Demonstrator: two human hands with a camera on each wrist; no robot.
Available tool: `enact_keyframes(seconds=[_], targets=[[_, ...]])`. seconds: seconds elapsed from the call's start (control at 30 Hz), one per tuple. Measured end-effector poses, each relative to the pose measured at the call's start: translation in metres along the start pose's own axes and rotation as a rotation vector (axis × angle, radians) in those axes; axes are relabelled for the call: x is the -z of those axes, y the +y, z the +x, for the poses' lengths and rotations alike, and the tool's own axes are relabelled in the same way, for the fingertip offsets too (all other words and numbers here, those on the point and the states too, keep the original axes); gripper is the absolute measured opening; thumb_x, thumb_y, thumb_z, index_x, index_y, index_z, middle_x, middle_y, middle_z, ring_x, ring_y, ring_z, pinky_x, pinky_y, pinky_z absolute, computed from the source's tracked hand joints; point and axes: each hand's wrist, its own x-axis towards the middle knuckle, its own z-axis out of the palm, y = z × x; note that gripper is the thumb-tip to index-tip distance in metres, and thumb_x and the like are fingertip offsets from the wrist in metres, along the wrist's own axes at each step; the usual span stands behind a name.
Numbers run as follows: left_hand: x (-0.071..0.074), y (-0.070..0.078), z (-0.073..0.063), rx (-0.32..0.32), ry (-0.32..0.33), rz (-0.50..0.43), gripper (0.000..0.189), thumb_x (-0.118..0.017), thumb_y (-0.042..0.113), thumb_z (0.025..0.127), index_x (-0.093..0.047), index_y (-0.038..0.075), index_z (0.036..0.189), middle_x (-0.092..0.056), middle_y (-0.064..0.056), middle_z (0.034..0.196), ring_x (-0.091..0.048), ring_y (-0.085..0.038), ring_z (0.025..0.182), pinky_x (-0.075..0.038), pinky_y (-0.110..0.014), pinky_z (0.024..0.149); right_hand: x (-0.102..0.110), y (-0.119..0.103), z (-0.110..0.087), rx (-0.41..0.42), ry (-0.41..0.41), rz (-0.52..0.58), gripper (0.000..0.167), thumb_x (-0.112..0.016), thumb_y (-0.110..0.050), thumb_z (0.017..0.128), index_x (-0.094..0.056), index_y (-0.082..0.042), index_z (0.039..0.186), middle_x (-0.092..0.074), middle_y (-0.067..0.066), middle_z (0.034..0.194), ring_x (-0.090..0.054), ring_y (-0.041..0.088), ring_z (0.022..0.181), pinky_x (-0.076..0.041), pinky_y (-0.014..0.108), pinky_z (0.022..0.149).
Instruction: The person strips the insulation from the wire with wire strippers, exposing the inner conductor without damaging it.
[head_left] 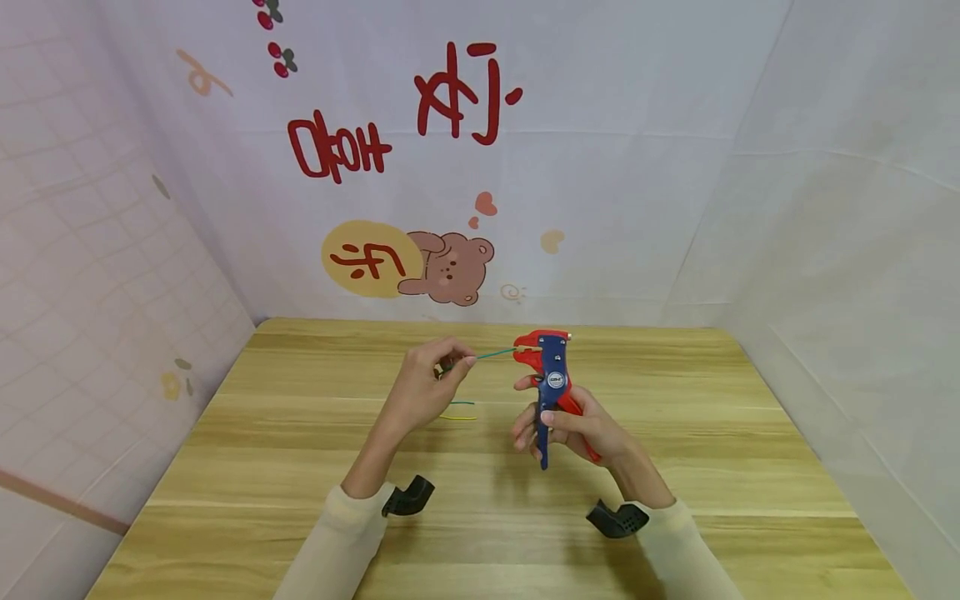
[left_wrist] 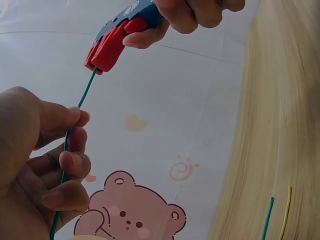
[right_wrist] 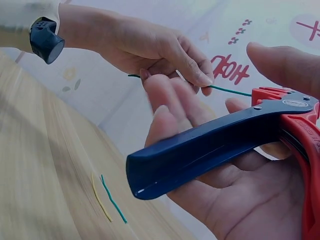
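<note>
Left hand [head_left: 429,382] pinches a green wire [left_wrist: 88,86], right hand [head_left: 596,425] loosely grips the pliers [head_left: 553,365] it enters — best to keep it straight while squeezing

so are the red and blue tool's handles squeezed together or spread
Spread: in the head view, the blue handle and red handle stand apart at their lower ends.

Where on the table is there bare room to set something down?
The table is bare from the left hand to its left edge, and from the right hand to its right edge. The middle is crowded: the hands hold a wire and pliers there, above a loose green wire and yellow wire.
</note>
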Motion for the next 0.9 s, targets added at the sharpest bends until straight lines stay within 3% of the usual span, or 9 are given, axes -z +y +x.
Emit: enact_keyframes(seconds=[0.13, 0.27, 0.43, 0.57, 0.9], targets=[[0.002, 0.003, -0.001, -0.01, 0.004, 0.0, 0.007, -0.068, 0.013, 0.099, -0.075, 0.013, 0.097, -0.064, 0.002, 0.078, -0.054, -0.011, 0.069, -0.046, -0.024, 0.062, -0.001, 0.0, 0.0, -0.01, -0.025, 0.008, 0.047, -0.034, 0.003, 0.104, -0.022, 0.009, 0.149, -0.066, 0.028, 0.13, -0.073, 0.036, 0.109, -0.058, 0.038, 0.079], [0.003, 0.005, -0.002, -0.013, 0.002, -0.006, 0.007, -0.068, 0.013, 0.099, -0.075, 0.013, 0.098, -0.065, 0.002, 0.08, -0.054, -0.01, 0.07, -0.048, -0.024, 0.063, -0.002, 0.001, 0.001, -0.01, -0.034, -0.004, 0.046, -0.034, 0.002, 0.105, -0.023, 0.008, 0.149, -0.067, 0.026, 0.13, -0.075, 0.035, 0.105, -0.058, 0.037, 0.079], [0.004, 0.008, -0.002, -0.006, -0.002, -0.004, 0.007, -0.067, 0.013, 0.1, -0.075, 0.014, 0.098, -0.064, 0.003, 0.08, -0.053, -0.011, 0.069, -0.047, -0.024, 0.062, -0.003, 0.002, 0.0, -0.013, 0.0, -0.035, 0.044, -0.034, 0.002, 0.105, -0.028, 0.005, 0.148, -0.074, 0.017, 0.111, -0.075, 0.025, 0.088, -0.06, 0.035, 0.08], [0.005, 0.009, -0.001, 0.0, -0.005, -0.004, 0.007, -0.067, 0.013, 0.1, -0.074, 0.013, 0.097, -0.063, 0.002, 0.079, -0.052, -0.012, 0.068, -0.046, -0.023, 0.061, -0.003, 0.002, 0.0, -0.026, 0.024, -0.04, 0.042, -0.034, 0.002, 0.105, -0.032, 0.003, 0.147, -0.068, 0.009, 0.094, -0.069, 0.02, 0.079, -0.06, 0.035, 0.079], [0.002, 0.011, 0.0, -0.046, 0.006, -0.009, 0.006, -0.069, 0.011, 0.098, -0.074, 0.012, 0.096, -0.062, 0.002, 0.077, -0.05, -0.009, 0.065, -0.044, -0.021, 0.058, -0.003, 0.002, 0.002, -0.07, 0.062, -0.069, 0.034, -0.034, -0.005, 0.109, -0.037, 0.001, 0.142, -0.064, 0.006, 0.087, -0.067, 0.019, 0.074, -0.06, 0.035, 0.075]])
